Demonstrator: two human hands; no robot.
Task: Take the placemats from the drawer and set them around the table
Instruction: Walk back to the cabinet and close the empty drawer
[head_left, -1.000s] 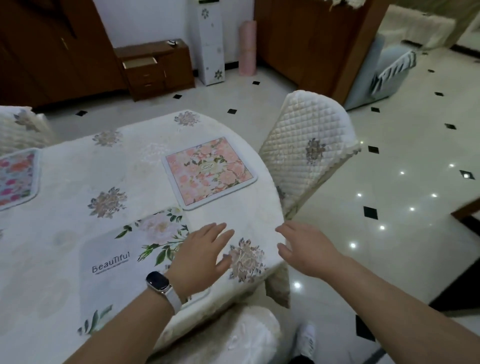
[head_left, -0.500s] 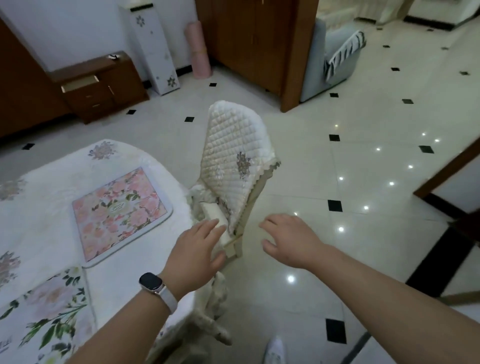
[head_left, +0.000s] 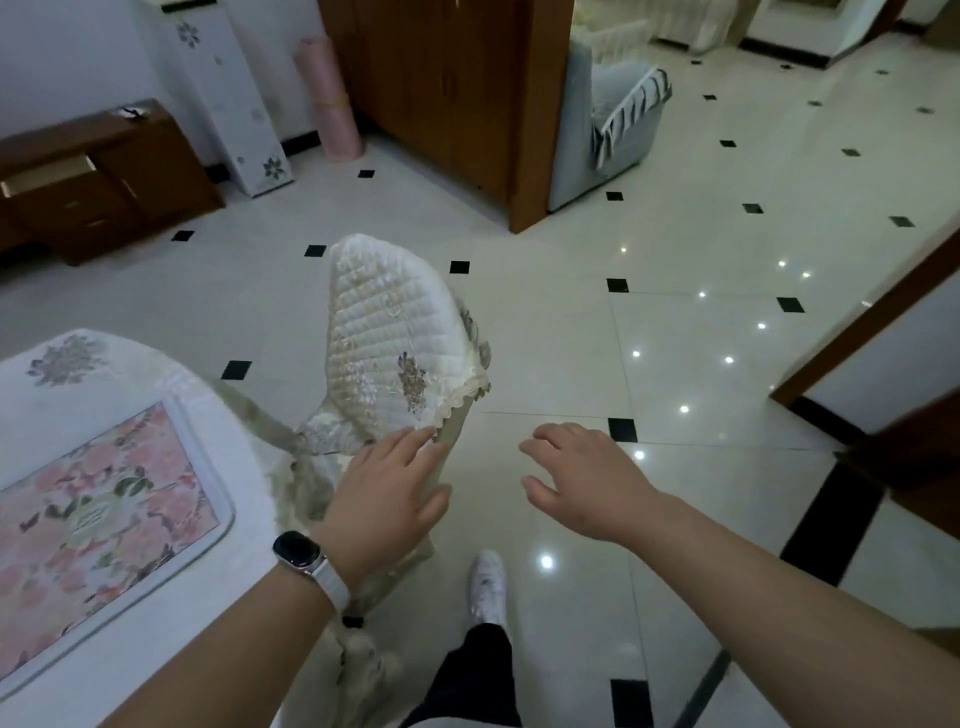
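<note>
One table (head_left: 156, 379) fills the near left, a quilted chair (head_left: 384, 332) just right of it. A pink floral placemat (head_left: 104, 514) lies flat on the table, left of both hands; its centre label is too blurred to read. The left hand (head_left: 387, 499) and right hand (head_left: 587, 483) are spread, holding nothing; whether the left touches the chair is unclear.
</note>
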